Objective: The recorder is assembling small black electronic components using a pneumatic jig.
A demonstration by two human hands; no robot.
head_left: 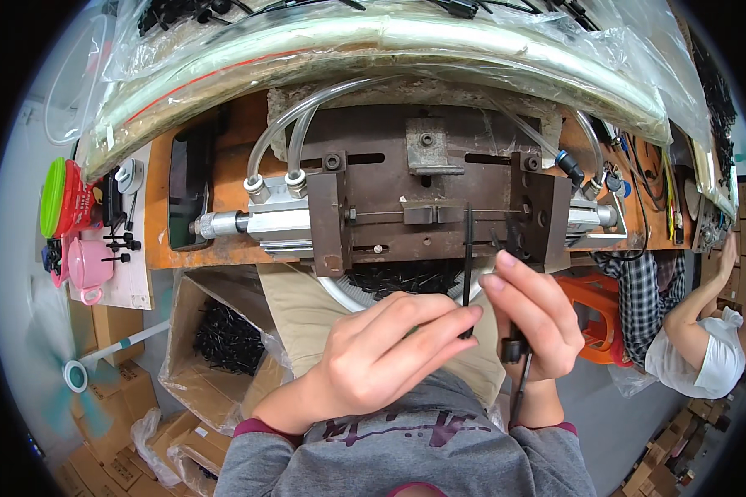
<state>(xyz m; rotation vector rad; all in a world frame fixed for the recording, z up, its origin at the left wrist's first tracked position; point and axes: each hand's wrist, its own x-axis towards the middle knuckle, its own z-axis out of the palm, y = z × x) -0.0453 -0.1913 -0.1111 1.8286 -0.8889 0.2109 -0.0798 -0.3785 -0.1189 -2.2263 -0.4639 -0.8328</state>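
While the left hand (389, 344) pinches a slim black rod (468, 269) near its close end, the right hand (545, 311), fingers curled, holds another black piece (513, 351). Farther off, the rod's tip overlaps the brown fixture (373, 186), seen in open room between its end blocks (328, 232).

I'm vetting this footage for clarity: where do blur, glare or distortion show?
Head view: left hand and right hand fairly sharp; fan blades smeared, apparently by motion; bright glare on the plastic wrapping along the top; fisheye curvature toward the rim, corners black.
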